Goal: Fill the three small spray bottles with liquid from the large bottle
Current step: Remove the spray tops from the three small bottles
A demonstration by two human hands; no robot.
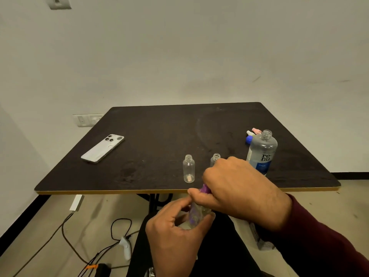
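Observation:
My left hand (175,234) grips a small clear spray bottle (195,214) below the table's front edge. My right hand (239,188) holds the bottle's purple spray top (205,189). An uncapped small clear bottle (188,168) stands on the dark table (159,136) near its front edge. Behind my right hand a second uncapped small bottle (216,158) shows only its neck. The large clear bottle (262,151) with a blue label stands open to the right.
A white phone (102,148) lies face down at the table's left. Pink, white and blue caps (252,134) lie behind the large bottle. Cables and a white controller (125,246) lie on the floor beneath.

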